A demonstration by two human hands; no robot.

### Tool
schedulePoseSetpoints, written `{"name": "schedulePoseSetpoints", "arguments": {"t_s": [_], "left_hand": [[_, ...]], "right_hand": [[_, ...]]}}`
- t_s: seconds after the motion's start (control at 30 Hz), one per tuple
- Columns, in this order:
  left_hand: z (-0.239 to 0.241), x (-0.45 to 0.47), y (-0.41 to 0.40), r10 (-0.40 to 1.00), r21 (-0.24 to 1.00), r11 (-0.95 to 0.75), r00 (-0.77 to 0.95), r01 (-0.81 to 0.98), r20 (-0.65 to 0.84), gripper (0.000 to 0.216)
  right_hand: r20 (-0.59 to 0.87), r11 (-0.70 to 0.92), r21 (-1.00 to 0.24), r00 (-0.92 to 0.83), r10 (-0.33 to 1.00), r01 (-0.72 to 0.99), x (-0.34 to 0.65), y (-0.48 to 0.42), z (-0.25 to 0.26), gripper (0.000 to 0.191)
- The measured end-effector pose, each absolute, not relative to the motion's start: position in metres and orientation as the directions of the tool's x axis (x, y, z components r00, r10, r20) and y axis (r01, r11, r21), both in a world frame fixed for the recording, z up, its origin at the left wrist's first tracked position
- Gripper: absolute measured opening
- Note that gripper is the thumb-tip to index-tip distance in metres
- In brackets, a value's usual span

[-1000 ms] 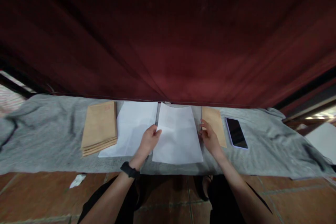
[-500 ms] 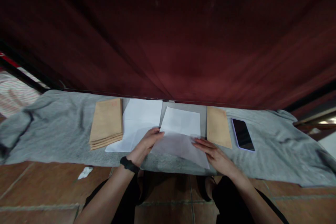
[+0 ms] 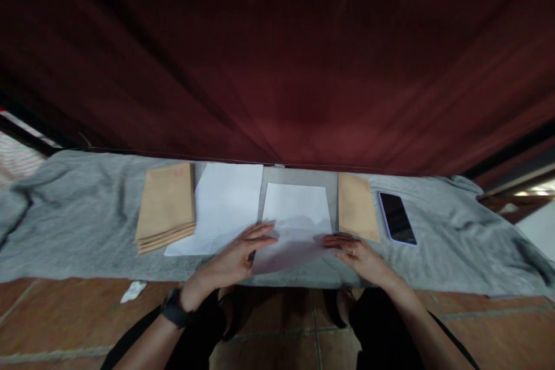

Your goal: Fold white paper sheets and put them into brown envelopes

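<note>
Grey cloth (image 3: pixel 446 243) runs beneath — brown envelopes (image 3: pixel 167 202) left of the left hand (image 3: pixel 234 254), its thumb and fingers apart at the white sheet (image 3: pixel 297 208) between both hands; right hand (image 3: pixel 359 257) at the sheet's right edge — pinching or not, I can't tell.

L forearm (image 3: pixel 150 342): angled up-R to wrist
L hand (image 3: pixel 234 257): unclenched, fingers extended, slightly spread, ptg R
R forearm (image 3: pixel 422 324): angled up-L to wrist
R hand (image 3: pixel 361 256): fingers near-straight, close tog., ptg L, thumb below
Both hands: apart, approx. lvl
</note>
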State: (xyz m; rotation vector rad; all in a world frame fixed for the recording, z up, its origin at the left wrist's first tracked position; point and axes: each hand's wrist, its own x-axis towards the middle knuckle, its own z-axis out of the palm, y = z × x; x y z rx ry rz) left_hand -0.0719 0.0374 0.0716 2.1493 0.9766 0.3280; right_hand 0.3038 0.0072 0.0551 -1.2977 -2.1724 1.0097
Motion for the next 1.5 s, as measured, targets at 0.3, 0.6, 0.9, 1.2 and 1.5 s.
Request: {"name": "schedulePoseSetpoints", "arguments": {"t_s": [0.3, 0.6, 0.9, 1.2, 1.5], "left_hand": [[0.063, -0.047, 0.064, 0.899, 0.927, 0.131, 0.352, 0.351, -0.26, 0.045], [0.062, -0.028, 0.079, 0.992, 0.607, 0.061, 0.02, 0.792, -0.127, 0.031], [0.08, -0.002, 0.092, 0.973, 0.291, 0.171, -0.115, 0.941, -0.201, 0.026], [0.07, 0.011, 0.098, 0.988, 0.191, 0.142, -0.127, 0.971, -0.091, 0.033], [0.066, 0.02, 0.107, 0.988, 0.192, 0.156, -0.156, 0.969, -0.014, 0.037]], "right_hand": [[-0.065, -0.048, -0.615, 0.009, 0.998, 0.787, 0.273, 0.022, 0.054, 0.042], [-0.142, -0.182, -0.281, 0.147, 0.979, 0.942, 0.253, 0.032, 0.06, 0.034], [-0.165, -0.231, -0.087, 0.215, 0.962, 0.969, 0.235, 0.046, 0.071, 0.029], [0.023, -0.211, 0.011, 0.211, 0.977, 0.977, 0.225, 0.055, 0.061, 0.028], [0.114, -0.185, -0.003, 0.185, 0.976, 0.983, 0.226, 0.08, 0.051, 0.027]]}}
